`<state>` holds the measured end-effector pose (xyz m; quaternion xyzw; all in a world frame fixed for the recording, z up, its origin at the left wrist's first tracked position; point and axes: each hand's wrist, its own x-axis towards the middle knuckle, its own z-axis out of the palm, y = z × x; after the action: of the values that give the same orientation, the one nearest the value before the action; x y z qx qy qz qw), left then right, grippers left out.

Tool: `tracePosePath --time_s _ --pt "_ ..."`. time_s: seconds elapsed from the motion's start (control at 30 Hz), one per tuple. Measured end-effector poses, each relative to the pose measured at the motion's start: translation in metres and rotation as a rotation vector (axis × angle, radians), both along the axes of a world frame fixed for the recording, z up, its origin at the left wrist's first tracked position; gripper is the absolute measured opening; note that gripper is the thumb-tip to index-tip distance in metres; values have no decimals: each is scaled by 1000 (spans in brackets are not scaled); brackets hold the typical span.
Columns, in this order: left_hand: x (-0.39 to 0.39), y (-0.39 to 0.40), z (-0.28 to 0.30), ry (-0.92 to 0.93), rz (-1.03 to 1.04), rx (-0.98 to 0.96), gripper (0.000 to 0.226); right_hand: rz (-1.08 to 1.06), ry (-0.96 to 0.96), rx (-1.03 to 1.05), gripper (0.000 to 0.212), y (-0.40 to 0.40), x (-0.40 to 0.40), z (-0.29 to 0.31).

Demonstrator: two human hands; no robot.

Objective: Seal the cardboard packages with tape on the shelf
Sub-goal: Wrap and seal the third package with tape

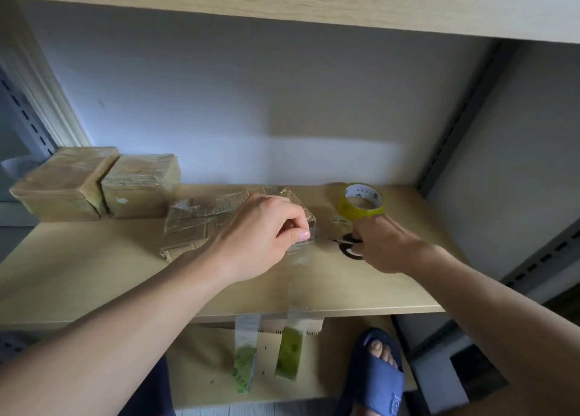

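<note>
2 tape strips [248, 349] hang off shelf [94, 277].

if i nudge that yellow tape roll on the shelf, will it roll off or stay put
The tape roll lies flat on its side on the shelf, hole facing up, so it would probably slide rather than roll. Its hollow core suggests it is light and shifts easily. Tipped onto its rim, it could roll.

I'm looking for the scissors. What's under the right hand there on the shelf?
Black scissor handles show at the right hand's fingers, lying on the shelf just in front of the tape roll. The hand covers the rest, so the blades can't be seen.
</note>
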<state>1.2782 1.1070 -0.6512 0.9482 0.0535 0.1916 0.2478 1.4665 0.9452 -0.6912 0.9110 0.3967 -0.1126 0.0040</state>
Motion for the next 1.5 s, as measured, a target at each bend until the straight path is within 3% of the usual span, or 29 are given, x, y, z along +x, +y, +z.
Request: tracePosePath --time_s 0.13,0.23,0.3,0.37,0.43,0.63,0.77,0.83,1.03,1.33,1.43,1.5 --pt "2 2 -1 3 -1 8 12 -9 175 1 8 -47 7 22" --pt "3 1 1 12 -3 18 12 111 344 32 8 -71 8 31" --pt "3 -1 1 12 -4 27 12 189 388 21 15 -79 7 33" --pt "4 -2 2 7 2 35 12 224 413 9 37 -81 2 32" --pt "5 -2 2 5 8 44 11 229 429 10 50 -79 -5 31" --pt "5 -2 0 -9 -8 50 11 311 418 -24 49 -52 -20 18" --pt "5 -1 -5 -30 -23 63 10 371 424 18 23 -36 -21 5" --pt "5 -1 -9 -38 -26 66 10 354 438 48 20 -36 -20 5" --pt "6 1 -5 -61 -9 66 10 357 455 47 43 -43 -32 4" --pt "3 -1 -6 -101 -10 121 16 281 481 77 46 -54 -14 10" --pt "3 -4 -6 -93 -13 93 12 319 484 115 36 -38 -24 6" --pt "6 -1 3 -161 33 -28 12 307 484 144 26 -31 -23 11"
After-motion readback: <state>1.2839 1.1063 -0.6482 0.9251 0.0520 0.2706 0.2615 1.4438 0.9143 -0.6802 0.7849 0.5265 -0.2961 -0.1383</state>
